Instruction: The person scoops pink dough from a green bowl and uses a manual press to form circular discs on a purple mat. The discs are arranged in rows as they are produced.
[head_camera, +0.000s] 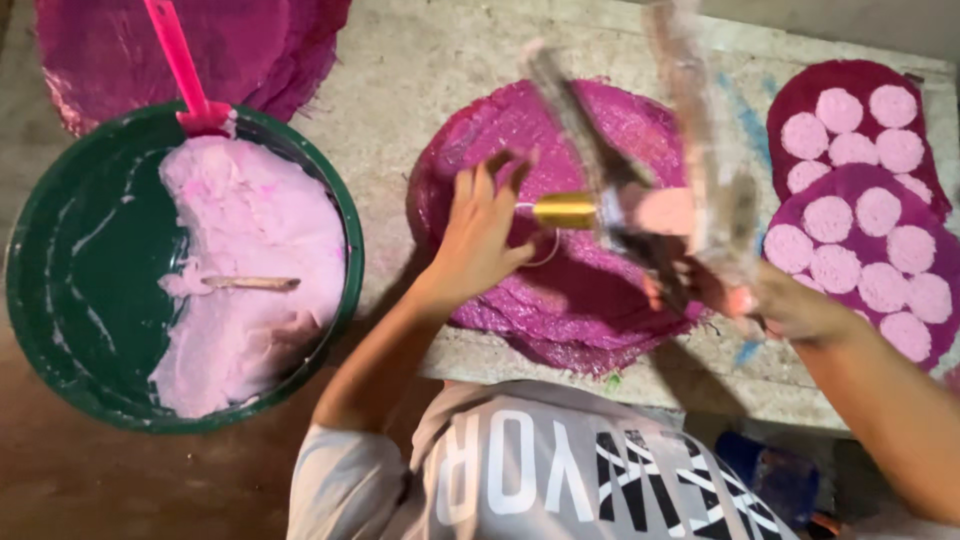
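Press tool (640, 215), a long-handled thing with a brass cylinder (565, 210) at its front end and a pale pink lump just behind it, hangs in the air over the middle of the stack of magenta mats (580, 310). It is badly blurred, so its exact build cannot be told. The right hand (790, 305) is closed around its handles above the stack's right edge. The left hand (480, 230) is over the stack's left part, fingers loosely spread and not clenched, fingertips touching the brass end, where a thin pale loop hangs.

The tool looks rigid and fairly weighty at the metal end, likely slick with wet paste, so the handles seem the sound place to grip, with the brass tip only steadied. The mats look thin, limp and damp, and may tear if dragged.

Left of the stack sits a green basin (60, 300) half full of soft pink dough (250, 230), with a wooden stick (250, 283) lying on it and a pink scoop handle (180, 60). Right of the stack, more mats carry rows of pale pink discs (860, 230), close enough to catch a swinging handle. The stone slab (400, 80) ends just in front of the stack; open room lies behind it.
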